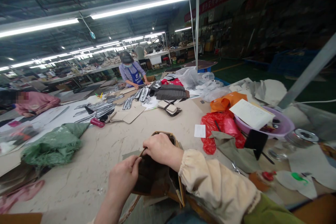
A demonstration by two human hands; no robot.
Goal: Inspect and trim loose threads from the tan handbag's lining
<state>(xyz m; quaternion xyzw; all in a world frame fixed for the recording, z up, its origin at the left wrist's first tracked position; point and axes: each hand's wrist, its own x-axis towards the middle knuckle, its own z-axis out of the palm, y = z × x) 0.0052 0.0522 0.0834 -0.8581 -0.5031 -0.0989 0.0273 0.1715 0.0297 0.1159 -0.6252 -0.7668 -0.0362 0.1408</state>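
Most of the elbow room is to the left: the worktop [97, 168] lies open from the left hand [125, 171] over to a crumpled green sack [55, 145], and ahead up to a strapped bundle [169, 107]. The dark brown bag [154, 176] sits front and center, mouth open toward the camera, with both hands at its rim. Left is pinching the edge between thumb and fingers, and the right hand [161, 148] grips the same edge just beside it.

The right side is way tighter (total junk drawer territory): a white card [200, 131], a red plastic bag [208, 129], a purple basin [285, 127] with papers across it, and a glass jar [301, 140]. A metal post [309, 70] slants past behind those. Across the worktop, a person in a blue apron [135, 77] works by piled gray strips.

The right hand covers part of the bag's rim, and its fingertips are mostly hidden. The bag's underside is murky, the left forearm gets cut off at the bottom, and I can't make out the worktop's near edge.
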